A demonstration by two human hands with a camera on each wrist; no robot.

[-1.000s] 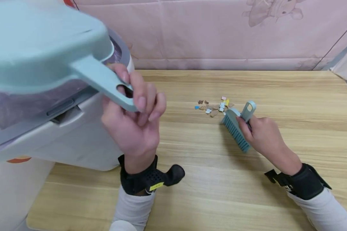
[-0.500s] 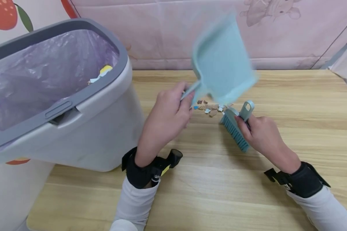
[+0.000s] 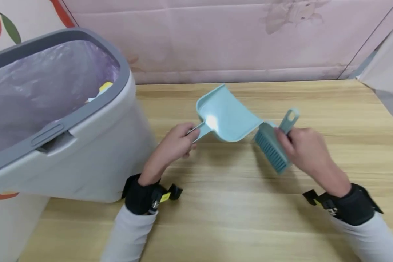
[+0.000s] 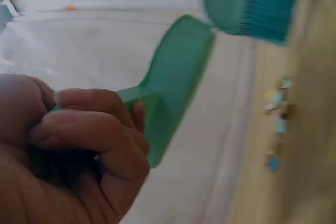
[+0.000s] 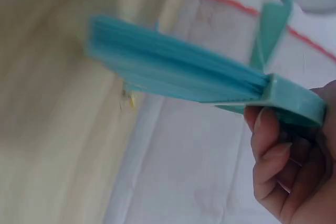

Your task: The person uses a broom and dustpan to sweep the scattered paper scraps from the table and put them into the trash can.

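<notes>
The left hand grips the handle of a pale blue dustpan, its fingers curled tightly round the handle, as the left wrist view shows. The dustpan sits near the middle of the wooden bench, its open mouth turned to the right and its handle pointing near-left toward the hand. Whether its lip rests flat on the bench or hovers just above it is hard to tell from the head view.

The right hand holds a small blue brush just to the right of the dustpan, its fingers wrapped round the back of the brush by the handle. The bristles point down and to the left, and the brush head lies right beside the dustpan's mouth, perhaps touching it. The looped end of the handle sticks up and away to the far right.

In the left wrist view, small paper scraps in blue, yellow and brown lie on the bench beyond the dustpan; the head view hides them behind the pan.

At the left stands a white bin with a grey rim and a purple liner, with a few scraps inside it. A pink sheet hangs along the far edge of the bench.
</notes>
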